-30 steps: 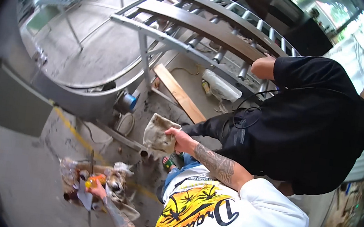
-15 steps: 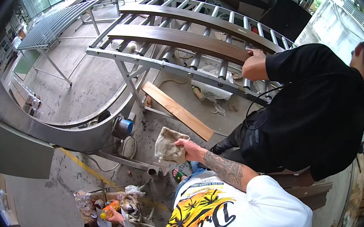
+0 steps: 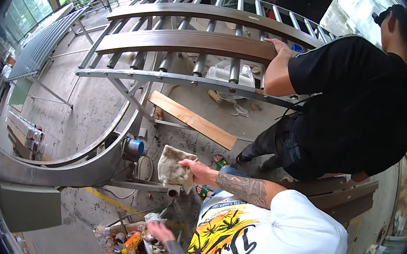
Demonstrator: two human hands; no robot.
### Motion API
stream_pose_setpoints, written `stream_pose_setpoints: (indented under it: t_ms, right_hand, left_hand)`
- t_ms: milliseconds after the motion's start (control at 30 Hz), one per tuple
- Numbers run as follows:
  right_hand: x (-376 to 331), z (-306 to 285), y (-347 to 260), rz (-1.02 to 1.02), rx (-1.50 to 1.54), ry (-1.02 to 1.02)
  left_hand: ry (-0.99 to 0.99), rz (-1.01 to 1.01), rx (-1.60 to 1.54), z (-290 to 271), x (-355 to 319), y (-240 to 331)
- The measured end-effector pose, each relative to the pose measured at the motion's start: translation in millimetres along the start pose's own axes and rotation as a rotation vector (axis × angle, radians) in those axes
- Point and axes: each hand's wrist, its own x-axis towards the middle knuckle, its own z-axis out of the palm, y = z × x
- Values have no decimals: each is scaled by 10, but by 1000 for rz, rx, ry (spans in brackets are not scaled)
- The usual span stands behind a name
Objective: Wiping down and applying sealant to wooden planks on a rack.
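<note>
My right hand is closed on a folded, stained beige cloth, held out in front of me. Lower down, my left hand is blurred by motion, its fingers seemingly stretched out, with nothing visible in it. Close by, an orange bottle with a yellow cap leans among a pile of clutter, apart from the hand. Beyond, two long brown boards lie across a metal roller conveyor. A co-worker in a black shirt has a hand on the nearer board's right end.
A curved metal track with a blue-capped cylinder stands to the left. A light wooden plank slants beneath the conveyor. Brown boards are stacked behind the co-worker. Another roller table stands far left.
My left hand has let go of the orange bottle and moved up and right of it. The cloth in my right hand has shifted slightly left in view. The camera view has shifted.
</note>
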Motion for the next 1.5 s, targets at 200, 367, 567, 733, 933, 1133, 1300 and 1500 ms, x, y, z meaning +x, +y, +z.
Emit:
stream_pose_setpoints:
  t_ms: [200, 367, 567, 733, 933, 1133, 1300, 1500]
  right_hand:
    - [94, 141, -237, -40, 48, -61]
    - [-182, 331, -839, -204, 16, -162]
    - [-188, 303, -1882, -464, 75, -114]
    - [-224, 78, -2649, -365, 341, -190]
    - [-154, 63, -3244, -236, 668, -302]
    - [-443, -22, -3662, -377, 543, -43]
    - [-910, -737, -3964, -970, 516, -43]
    - [-1082, -507, -4139, -1238, 582, 670]
  left_hand:
    - [-741, -132, -171, 1810, -1324, 447]
    - [-771, 391, 258, 2775, -1760, 806]
    - [-620, 1004, 451, 3941, -2134, 748]
    - [-819, 1037, 649, 4669, -2450, 737]
    - [-1018, 1112, 715, 5273, -2568, 827]
    - [-1230, 1330, 797, 5637, -2550, 1059]
    - [-1693, 1349, 557, 6277, -2268, 1233]
    - [-1086, 1576, 767, 7068, -346, 2248]
